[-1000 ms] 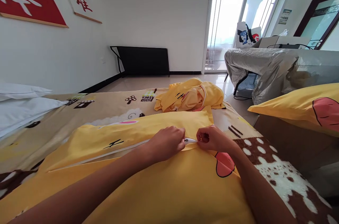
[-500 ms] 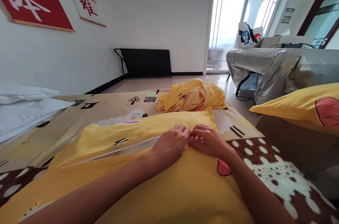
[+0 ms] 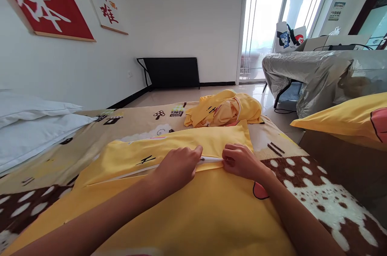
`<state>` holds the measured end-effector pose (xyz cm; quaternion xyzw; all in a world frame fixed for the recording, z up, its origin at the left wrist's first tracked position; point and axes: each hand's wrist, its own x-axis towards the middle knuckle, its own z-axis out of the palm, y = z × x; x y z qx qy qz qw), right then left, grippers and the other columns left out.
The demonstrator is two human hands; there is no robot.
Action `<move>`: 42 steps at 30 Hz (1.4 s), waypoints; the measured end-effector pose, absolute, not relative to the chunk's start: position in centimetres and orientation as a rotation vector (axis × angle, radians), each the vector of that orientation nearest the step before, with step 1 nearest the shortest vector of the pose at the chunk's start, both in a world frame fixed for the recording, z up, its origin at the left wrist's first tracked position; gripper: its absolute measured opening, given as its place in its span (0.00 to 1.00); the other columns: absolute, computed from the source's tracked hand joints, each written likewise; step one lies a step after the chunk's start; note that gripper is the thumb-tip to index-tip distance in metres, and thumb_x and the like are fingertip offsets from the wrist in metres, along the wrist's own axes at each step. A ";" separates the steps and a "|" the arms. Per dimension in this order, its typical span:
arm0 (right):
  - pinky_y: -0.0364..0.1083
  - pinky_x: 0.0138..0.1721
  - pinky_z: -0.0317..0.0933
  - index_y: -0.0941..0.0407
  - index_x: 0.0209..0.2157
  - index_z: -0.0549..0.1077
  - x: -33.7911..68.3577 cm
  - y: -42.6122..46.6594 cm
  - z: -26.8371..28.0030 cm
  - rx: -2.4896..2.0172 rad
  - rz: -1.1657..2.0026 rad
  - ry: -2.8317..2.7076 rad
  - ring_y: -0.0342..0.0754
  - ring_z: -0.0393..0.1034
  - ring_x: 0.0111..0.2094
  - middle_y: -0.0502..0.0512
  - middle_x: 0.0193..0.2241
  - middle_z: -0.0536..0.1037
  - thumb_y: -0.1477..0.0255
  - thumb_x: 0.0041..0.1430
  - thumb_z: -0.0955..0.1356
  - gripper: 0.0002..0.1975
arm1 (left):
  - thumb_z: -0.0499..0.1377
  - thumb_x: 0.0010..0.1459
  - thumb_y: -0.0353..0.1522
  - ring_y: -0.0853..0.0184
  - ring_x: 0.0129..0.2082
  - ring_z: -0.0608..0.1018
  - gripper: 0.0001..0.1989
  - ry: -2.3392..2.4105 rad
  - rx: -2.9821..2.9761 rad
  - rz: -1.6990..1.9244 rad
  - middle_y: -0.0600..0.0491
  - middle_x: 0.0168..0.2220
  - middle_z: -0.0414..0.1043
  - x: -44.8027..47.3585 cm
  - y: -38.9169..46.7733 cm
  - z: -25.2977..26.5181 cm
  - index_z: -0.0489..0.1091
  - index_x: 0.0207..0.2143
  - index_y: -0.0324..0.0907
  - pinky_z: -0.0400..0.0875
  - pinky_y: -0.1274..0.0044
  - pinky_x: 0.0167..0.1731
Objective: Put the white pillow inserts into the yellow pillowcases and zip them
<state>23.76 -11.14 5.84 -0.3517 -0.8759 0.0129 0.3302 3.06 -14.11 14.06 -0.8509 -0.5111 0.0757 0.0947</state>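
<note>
A yellow pillowcase [image 3: 211,207] with printed cartoon features lies across the bed in front of me, stuffed-looking on the near side. A white zipper [image 3: 213,160] runs along its opening; it is closed between my hands and gapes to the left. My left hand [image 3: 179,163] is closed in a pinch at the zipper's slider, the pull itself hidden by the fingers. Pressed together on the right end of the zipper edge, the fingers of my right hand [image 3: 242,161] grip the pillowcase fabric.
A crumpled heap of yellow fabric [image 3: 223,109] lies at the bed's far edge. White pillows [image 3: 36,123] are stacked at left. On the right, a yellow pillow [image 3: 341,113] rests on a brown box [image 3: 320,151]. Beyond stands a plastic-covered table [image 3: 311,62]; a patterned blanket [image 3: 139,117] covers the bed.
My left hand has moved left along the zipper, away from my right hand, and a closed stretch now shows between them. My right hand keeps its grip. The view has shifted slightly left.
</note>
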 end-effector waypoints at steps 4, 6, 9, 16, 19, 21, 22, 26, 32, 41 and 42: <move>0.40 0.28 0.46 0.56 0.22 0.63 23.7 -11.3 5.9 -0.950 0.043 -2.310 0.40 0.52 0.25 0.47 0.23 0.64 0.80 0.45 0.62 0.05 | 0.43 0.61 0.27 0.54 0.29 0.76 0.11 -1.484 -2.511 0.218 0.46 0.27 0.72 2.2 -14.5 13.6 0.64 0.36 0.40 0.63 0.70 0.26; 0.40 0.29 0.46 0.56 0.22 0.62 23.7 -11.3 5.9 -0.958 0.054 -2.323 0.40 0.52 0.25 0.47 0.23 0.64 0.80 0.46 0.62 0.05 | 0.42 0.61 0.28 0.55 0.31 0.76 0.11 -1.533 -2.523 0.173 0.46 0.30 0.73 1.5 -14.6 13.5 0.64 0.34 0.40 0.64 0.70 0.27; 0.40 0.28 0.46 0.56 0.22 0.62 23.7 -11.4 5.9 -0.975 0.082 -2.330 0.40 0.53 0.25 0.47 0.23 0.64 0.80 0.45 0.62 0.05 | 0.43 0.62 0.29 0.57 0.32 0.76 0.10 -1.645 -2.532 0.115 0.47 0.33 0.73 0.2 -14.9 13.3 0.63 0.34 0.41 0.64 0.72 0.27; 0.40 0.28 0.45 0.56 0.22 0.62 23.5 -11.5 6.0 -0.994 0.119 -2.333 0.40 0.54 0.26 0.47 0.23 0.63 0.80 0.45 0.62 0.05 | 0.40 0.63 0.29 0.54 0.28 0.75 0.13 -1.645 -2.418 0.181 0.47 0.27 0.73 -2.3 -16.0 12.4 0.63 0.37 0.40 0.62 0.70 0.27; 0.39 0.27 0.46 0.57 0.22 0.62 23.5 -11.7 5.9 -1.000 0.139 -2.330 0.40 0.54 0.25 0.46 0.23 0.63 0.80 0.45 0.62 0.05 | 0.40 0.63 0.28 0.56 0.30 0.75 0.13 -1.647 -2.421 0.053 0.47 0.29 0.73 -3.8 -16.1 11.7 0.63 0.37 0.40 0.63 0.69 0.30; 0.39 0.27 0.46 0.57 0.22 0.63 23.5 -11.7 5.9 -1.008 0.149 -2.330 0.39 0.54 0.25 0.47 0.23 0.64 0.81 0.45 0.62 0.05 | 0.41 0.63 0.28 0.58 0.33 0.74 0.12 -1.662 -2.437 -0.097 0.47 0.33 0.73 -4.9 -16.2 11.3 0.63 0.35 0.40 0.64 0.70 0.34; 0.39 0.27 0.46 0.57 0.22 0.63 23.5 -11.8 5.8 -1.014 0.151 -2.333 0.39 0.54 0.25 0.47 0.24 0.64 0.81 0.45 0.62 0.05 | 0.41 0.63 0.29 0.59 0.35 0.74 0.12 -1.673 -2.447 -0.168 0.47 0.34 0.72 -5.4 -16.2 11.1 0.63 0.34 0.41 0.64 0.71 0.35; 0.40 0.27 0.47 0.57 0.22 0.65 22.9 -12.1 6.8 -1.139 0.146 -2.383 0.40 0.57 0.25 0.47 0.24 0.67 0.80 0.46 0.64 0.04 | 0.43 0.63 0.30 0.63 0.33 0.73 0.09 -1.769 -2.536 -0.341 0.50 0.32 0.71 -6.7 -16.8 11.1 0.61 0.32 0.42 0.63 0.74 0.34; 0.44 0.39 0.54 0.57 0.36 0.72 15.8 -14.2 11.0 -1.139 -0.054 -2.366 0.46 0.66 0.37 0.55 0.35 0.74 0.80 0.56 0.62 0.10 | 0.45 0.62 0.29 0.65 0.30 0.74 0.07 -1.835 -2.596 -0.489 0.51 0.30 0.72 -6.7 -17.1 11.3 0.61 0.34 0.42 0.62 0.76 0.30; 0.49 0.41 0.54 0.60 0.35 0.73 7.2 -15.4 9.2 -1.136 -0.362 -2.568 0.52 0.65 0.40 0.60 0.35 0.74 0.79 0.60 0.60 0.10 | 0.45 0.62 0.30 0.63 0.32 0.75 0.09 -1.770 -2.615 -0.468 0.49 0.32 0.74 -7.7 -16.8 11.1 0.64 0.34 0.41 0.63 0.75 0.31; 0.49 0.41 0.54 0.60 0.35 0.72 7.4 -15.4 8.7 -1.101 -0.399 -2.569 0.52 0.65 0.40 0.60 0.35 0.74 0.79 0.60 0.60 0.10 | 0.45 0.62 0.30 0.64 0.31 0.75 0.09 -1.760 -2.630 -0.461 0.50 0.32 0.74 -8.0 -16.8 11.1 0.63 0.34 0.41 0.63 0.75 0.32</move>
